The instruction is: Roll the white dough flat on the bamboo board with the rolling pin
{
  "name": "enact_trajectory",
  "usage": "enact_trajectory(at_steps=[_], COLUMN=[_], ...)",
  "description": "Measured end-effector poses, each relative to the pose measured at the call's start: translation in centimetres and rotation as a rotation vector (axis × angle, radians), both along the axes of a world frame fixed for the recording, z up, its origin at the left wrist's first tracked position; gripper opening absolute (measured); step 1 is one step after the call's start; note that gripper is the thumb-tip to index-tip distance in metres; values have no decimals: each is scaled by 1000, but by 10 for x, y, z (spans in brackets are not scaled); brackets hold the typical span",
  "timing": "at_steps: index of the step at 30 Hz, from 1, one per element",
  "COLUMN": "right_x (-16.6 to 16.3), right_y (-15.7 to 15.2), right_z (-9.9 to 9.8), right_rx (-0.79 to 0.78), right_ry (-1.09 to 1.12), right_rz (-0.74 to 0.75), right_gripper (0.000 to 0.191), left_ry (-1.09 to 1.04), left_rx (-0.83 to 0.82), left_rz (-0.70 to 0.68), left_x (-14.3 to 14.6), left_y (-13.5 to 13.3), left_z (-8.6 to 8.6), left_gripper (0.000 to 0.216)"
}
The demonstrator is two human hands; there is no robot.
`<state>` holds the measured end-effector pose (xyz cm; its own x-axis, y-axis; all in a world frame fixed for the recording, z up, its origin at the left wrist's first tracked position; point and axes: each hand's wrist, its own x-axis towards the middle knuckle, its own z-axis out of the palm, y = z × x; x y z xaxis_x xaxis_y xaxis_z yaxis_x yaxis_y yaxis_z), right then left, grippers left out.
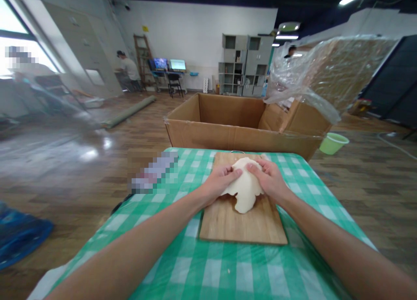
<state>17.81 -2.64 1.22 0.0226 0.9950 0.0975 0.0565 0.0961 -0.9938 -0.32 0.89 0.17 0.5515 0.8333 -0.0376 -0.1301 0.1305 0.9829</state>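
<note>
- Already the dough seems flattened into a sheet; its ragged edge looks unfinished.
- Left hand and right hand pinch opposite sides of it, above the board, toward the board's far edge.

We can read no text, label, brand, number or sign here. A small yellow patch high on the far wall may be a sign, but it is too small for us to make out any wording. Also at the back we see two lit screens side by side: the left screen shows blue and purple, the right screen a paler tone, and what they display is too small to read. The long flat item at the left edge of the checked tablecloth is pixelated, so we cannot tell whether it bears lettering.
</note>
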Motion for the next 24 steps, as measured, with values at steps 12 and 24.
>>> enact_trajectory(at_steps=[12, 24], right_x=[7, 13], right_y=[-4, -2], right_z=[9, 10], right_rx=[110, 244], right_ry=[-208, -446], right_rz=[139, 180], right_gripper=[38, 43], left_ry=[65, 230], left_rx=[110, 431], left_rz=[-92, -5], left_x=[-6, -8], left_y=[-3, 2], left_z=[2, 11], left_gripper=[57, 52])
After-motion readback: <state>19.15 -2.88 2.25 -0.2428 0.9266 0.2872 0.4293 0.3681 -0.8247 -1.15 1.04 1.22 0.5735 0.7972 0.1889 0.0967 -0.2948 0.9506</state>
